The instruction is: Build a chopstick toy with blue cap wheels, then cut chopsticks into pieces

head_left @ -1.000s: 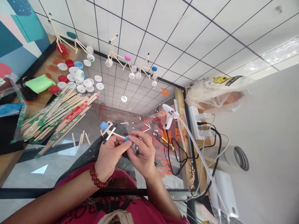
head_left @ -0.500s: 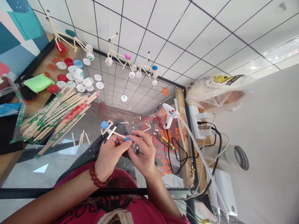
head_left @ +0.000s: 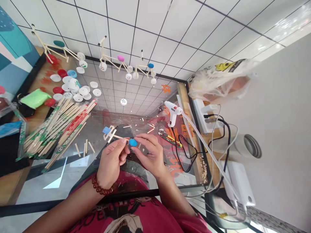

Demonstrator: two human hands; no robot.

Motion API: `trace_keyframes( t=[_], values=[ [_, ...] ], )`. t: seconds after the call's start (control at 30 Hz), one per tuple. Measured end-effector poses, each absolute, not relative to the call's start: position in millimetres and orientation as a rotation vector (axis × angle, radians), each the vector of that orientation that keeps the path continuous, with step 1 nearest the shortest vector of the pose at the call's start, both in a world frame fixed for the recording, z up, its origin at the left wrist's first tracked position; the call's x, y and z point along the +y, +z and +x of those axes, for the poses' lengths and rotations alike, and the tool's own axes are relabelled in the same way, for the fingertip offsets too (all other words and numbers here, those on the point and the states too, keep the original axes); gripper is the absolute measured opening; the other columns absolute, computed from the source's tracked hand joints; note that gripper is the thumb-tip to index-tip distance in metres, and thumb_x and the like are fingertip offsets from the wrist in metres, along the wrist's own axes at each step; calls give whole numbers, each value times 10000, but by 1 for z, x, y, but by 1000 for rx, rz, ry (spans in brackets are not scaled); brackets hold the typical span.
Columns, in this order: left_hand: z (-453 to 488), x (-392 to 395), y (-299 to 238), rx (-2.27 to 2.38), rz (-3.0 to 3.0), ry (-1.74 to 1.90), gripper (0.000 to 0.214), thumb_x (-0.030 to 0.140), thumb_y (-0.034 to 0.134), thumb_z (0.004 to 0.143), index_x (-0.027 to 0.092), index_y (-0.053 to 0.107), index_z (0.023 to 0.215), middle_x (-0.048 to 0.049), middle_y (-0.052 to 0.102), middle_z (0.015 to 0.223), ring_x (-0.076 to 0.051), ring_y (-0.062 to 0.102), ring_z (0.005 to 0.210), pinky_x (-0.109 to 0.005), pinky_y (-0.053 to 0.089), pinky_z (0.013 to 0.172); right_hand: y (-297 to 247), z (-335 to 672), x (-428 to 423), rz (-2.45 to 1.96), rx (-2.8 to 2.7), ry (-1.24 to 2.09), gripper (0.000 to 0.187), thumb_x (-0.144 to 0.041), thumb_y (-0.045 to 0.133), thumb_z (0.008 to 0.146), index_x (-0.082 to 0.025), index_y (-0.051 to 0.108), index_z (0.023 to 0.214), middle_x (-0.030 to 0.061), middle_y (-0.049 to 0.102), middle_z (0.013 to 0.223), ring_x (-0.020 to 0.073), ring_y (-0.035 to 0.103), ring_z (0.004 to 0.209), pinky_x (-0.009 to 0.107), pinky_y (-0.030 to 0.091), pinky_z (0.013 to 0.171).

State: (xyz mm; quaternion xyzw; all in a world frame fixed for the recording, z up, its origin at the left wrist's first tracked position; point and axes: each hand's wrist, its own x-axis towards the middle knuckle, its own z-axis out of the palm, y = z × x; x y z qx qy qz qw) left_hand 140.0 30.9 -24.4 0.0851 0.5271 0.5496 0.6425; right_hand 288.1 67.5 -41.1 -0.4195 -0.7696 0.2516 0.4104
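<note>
My left hand [head_left: 111, 163], with a beaded bracelet at the wrist, pinches a thin wooden stick [head_left: 119, 137] between thumb and fingers. A smooth blue oval piece [head_left: 132, 142] sits at the stick's near end; its material is unclear. My right hand [head_left: 152, 156] holds this blue piece between thumb and fingertips. Just beyond the left fingers are a small blue block [head_left: 106, 130] and a pale stick with dark ends [head_left: 112, 134]. Whether they are joined to the held stick I cannot tell.
A white glue gun [head_left: 172, 114] stands at right, near a yellow-handled cutting tool [head_left: 175, 139] and cables. Bundled chopsticks [head_left: 65, 127] and bottle caps [head_left: 73, 84] lie left. Small stick-and-cap bicycle models [head_left: 109, 58] line the back edge. A power strip [head_left: 202, 116] is far right.
The blue piece has come into fuller view between my hands. My left fingers have drawn back along the stick, and the camera view has shifted slightly.
</note>
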Motion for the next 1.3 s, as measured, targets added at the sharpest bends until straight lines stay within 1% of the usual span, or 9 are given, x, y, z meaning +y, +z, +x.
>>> trace_keyframes(
  t=[0.17,0.3,0.57,0.73,0.83,0.93,1.17,1.23,1.3],
  values=[
    [144,36,-24,1206,127,1220,448,494,874,614,138,603,636,33,550,552,-26,380,411,-136,216,357,-40,286,67,-1033,-1950,601,212,-222,723,870,-255,709,1079,67,727,1058,203,682,943,399,531,861],
    [145,39,-23,1216,99,1227,484,476,904,561,143,553,585,41,539,528,-21,374,401,-132,215,352,-40,285,68,-1015,-1951,593,208,-209,724,863,-252,711,1065,65,731,1042,202,684,923,406,524,860],
    [146,38,-24,1218,106,1240,479,478,910,561,142,572,611,46,534,522,-22,373,411,-130,222,358,-39,284,68,-1030,-1935,599,205,-199,717,858,-252,695,1054,61,733,1041,202,684,925,416,517,880],
    [145,35,-28,1178,108,1253,455,482,889,609,143,585,617,51,503,517,-28,367,429,-136,233,370,-40,281,67,-1044,-1955,594,342,-288,771,832,-246,664,1154,82,727,1100,220,686,977,424,522,907],
    [143,31,-28,1168,123,1257,428,495,863,644,142,621,651,42,522,540,-34,388,439,-143,247,377,-39,277,67,-1051,-1964,587,262,-289,733,865,-255,684,1120,72,735,1087,212,693,967,415,526,900],
    [142,29,-28,1190,127,1263,407,489,862,641,143,650,682,32,557,568,-41,410,444,-151,259,380,-39,273,68,-1055,-1960,575,168,-257,703,881,-259,710,1049,60,743,1058,202,697,943,409,525,891],
    [142,29,-27,1203,119,1269,412,472,872,615,145,622,633,32,552,545,-46,406,439,-157,262,379,-37,271,70,-1055,-1968,542,108,-246,704,873,-254,723,978,55,752,1033,199,703,910,422,509,905],
    [141,29,-27,1201,124,1273,407,469,871,618,146,625,650,36,547,544,-45,402,441,-156,263,380,-37,272,69,-1056,-1974,555,175,-274,733,856,-246,714,1027,70,746,1078,211,702,954,425,504,923],
    [140,30,-27,1195,130,1271,408,474,866,625,147,629,675,39,541,543,-44,398,442,-153,262,380,-38,275,69,-1060,-1970,575,309,-316,778,822,-242,689,1109,85,735,1126,227,695,1012,429,502,945]
  ],
)
